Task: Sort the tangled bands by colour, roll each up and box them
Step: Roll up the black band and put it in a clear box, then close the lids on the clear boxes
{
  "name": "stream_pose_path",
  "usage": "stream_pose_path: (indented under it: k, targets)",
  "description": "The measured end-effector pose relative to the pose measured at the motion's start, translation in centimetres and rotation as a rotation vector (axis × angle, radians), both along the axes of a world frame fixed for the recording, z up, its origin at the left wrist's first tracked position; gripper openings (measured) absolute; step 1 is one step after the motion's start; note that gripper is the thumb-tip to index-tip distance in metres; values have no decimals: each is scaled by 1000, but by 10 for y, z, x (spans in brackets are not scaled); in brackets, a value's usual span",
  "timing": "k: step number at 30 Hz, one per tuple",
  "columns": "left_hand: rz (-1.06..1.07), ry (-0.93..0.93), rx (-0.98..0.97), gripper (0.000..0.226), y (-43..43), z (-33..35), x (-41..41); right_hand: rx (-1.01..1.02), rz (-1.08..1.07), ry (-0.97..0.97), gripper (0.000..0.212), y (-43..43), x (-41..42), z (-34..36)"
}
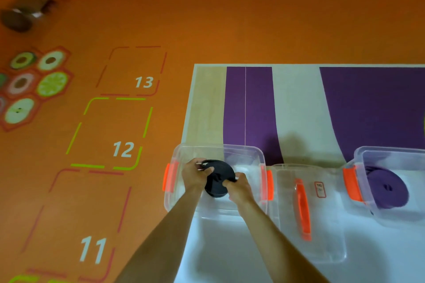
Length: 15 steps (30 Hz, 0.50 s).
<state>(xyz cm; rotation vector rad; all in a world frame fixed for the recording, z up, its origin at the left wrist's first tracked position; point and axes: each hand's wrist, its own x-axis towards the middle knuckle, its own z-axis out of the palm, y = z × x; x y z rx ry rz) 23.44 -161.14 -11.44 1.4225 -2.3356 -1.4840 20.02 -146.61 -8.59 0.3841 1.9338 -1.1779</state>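
A rolled black band [218, 177] is held tilted over a clear plastic box [253, 151] with orange latches. My left hand [195, 173] grips the roll's upper left edge, and my right hand [239, 187] grips its lower right edge. Both hands and the roll are above the open box's inside. A second clear box [361, 156] at the right holds a rolled purple band [388, 187].
A clear lid [322, 225] with an orange handle and a small label lies between the two boxes. All stand on a white table with purple stripes [248, 110]. The orange floor at the left has numbered squares and fruit markings. A dark object [25, 11] sits far left.
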Motion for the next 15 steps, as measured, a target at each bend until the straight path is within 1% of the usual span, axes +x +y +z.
stream_pose_path:
  k: [2, 5, 9, 11, 13, 15]
  targets:
    - [-4, -23, 11, 32, 0, -2, -3, 29, 18, 21, 36, -3, -1, -2]
    - [-30, -51, -48, 30, 2, -3, -5, 71, 68, 43, 38, -5, -4, -4]
    - [-35, -56, -89, 33, 4, -5, -4, 73, 136, 71, 32, -1, -6, -2]
    - [-75, -77, -122, 36, 4, -5, -2, 57, 182, 90, 32, 2, -5, 4]
    - [-147, -120, -139, 40, 4, -1, -2, 34, 252, 149, 35, 4, -2, 15]
    - [-233, -160, -148, 43, 6, 6, 0, 7, 313, 258, 42, 8, 3, 33]
